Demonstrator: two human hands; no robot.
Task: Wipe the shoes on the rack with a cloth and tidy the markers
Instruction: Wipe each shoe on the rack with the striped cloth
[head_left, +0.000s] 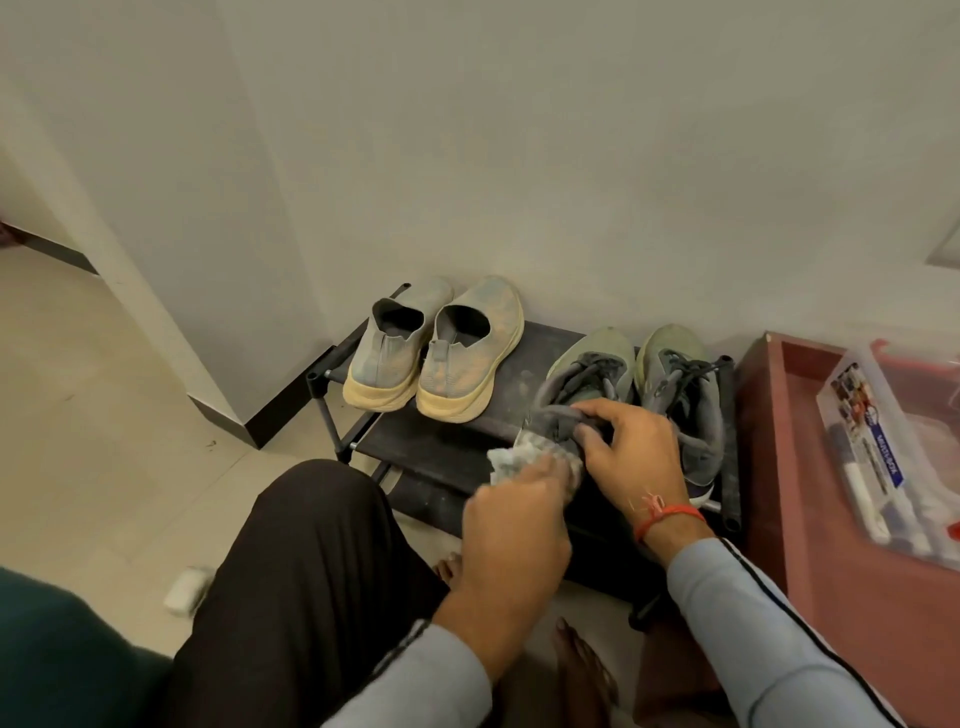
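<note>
Two pairs of shoes stand on a low black rack against the wall. The slip-on pair with cream soles sits at the left. At the right is a grey-green laced pair: the left shoe and the right shoe. My right hand grips the heel collar of the left laced shoe. My left hand presses a crumpled pale cloth against that shoe's heel side. Markers lie in a clear plastic box at the right.
The plastic box rests on a reddish-brown wooden surface right of the rack. My knee in dark trousers is at the lower left, bare feet below the rack. A small white object lies on the tiled floor at the left.
</note>
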